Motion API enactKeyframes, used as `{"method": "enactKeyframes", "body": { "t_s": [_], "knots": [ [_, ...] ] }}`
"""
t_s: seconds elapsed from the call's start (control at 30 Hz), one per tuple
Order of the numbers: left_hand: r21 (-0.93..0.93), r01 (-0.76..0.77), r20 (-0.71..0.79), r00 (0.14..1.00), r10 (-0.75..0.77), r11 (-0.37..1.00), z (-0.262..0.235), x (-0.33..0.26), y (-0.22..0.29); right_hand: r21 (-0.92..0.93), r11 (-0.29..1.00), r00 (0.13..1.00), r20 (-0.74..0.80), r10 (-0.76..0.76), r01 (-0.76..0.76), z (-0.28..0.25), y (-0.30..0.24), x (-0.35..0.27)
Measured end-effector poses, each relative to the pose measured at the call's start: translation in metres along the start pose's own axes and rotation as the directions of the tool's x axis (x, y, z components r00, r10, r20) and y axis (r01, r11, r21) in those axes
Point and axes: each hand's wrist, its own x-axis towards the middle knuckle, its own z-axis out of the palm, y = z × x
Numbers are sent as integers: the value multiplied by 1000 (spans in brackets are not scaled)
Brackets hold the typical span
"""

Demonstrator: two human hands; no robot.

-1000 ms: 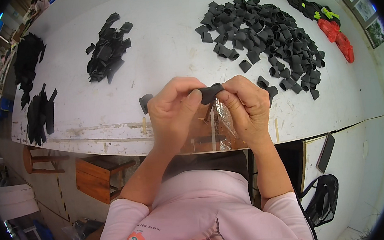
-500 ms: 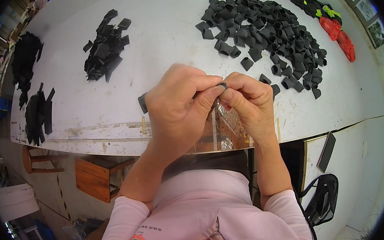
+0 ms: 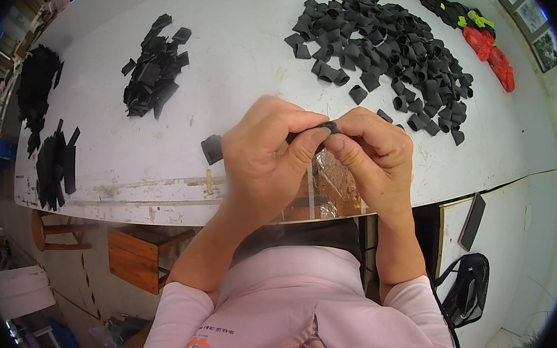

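A small black fabric piece (image 3: 325,129) is pinched between my two hands above the table's front edge. My left hand (image 3: 266,152) closes thumb and fingertips on its left end, and my right hand (image 3: 376,152) grips its right end the same way. Most of the piece is hidden by my fingers. Beside my left hand, another flat black piece (image 3: 211,150) lies on the white table (image 3: 235,58). To the right and beyond my right hand spreads a big pile of folded black loops (image 3: 380,46).
Flat black strips lie in a heap (image 3: 152,75) at the far left, with more strips (image 3: 58,168) along the left edge. Red plastic bags (image 3: 487,49) rest at the far right. A wooden stool (image 3: 133,259) stands below the table, and a black mesh bag (image 3: 471,290) is at lower right.
Both hands have shifted slightly right, keeping their pinch. A bit more of the held black piece shows between them, and more of the loose piece beside my left hand is visible.
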Motion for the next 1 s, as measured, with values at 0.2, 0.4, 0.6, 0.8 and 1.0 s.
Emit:
{"method": "enactKeyframes", "body": {
  "t_s": [0.2, 0.4, 0.6, 0.8, 1.0],
  "knots": [
    [54, 64, 69, 995, -68, 996, -10, -3, 2, -98, 994, 998, 44, -53, 58, 3, 13, 0],
    [-445, 161, 38, 986, -161, 881, -5, -12, -23, -357, 913, 980, 32, -198, 196, 7, -1, 3],
    [-486, 175, 10, 981, -195, 856, 2, -8, -20, -337, 923, 983, 38, -181, 183, 1, -4, 7],
    [-85, 55, 52, 997, -51, 995, -3, -5, -6, -272, 935, 972, 11, -236, 230, 1, 14, -1],
    [-35, 37, 13, 999, -37, 999, -2, -5, -9, -230, 953, 980, 15, -197, 195, 3, 19, 2]
  ]
}}
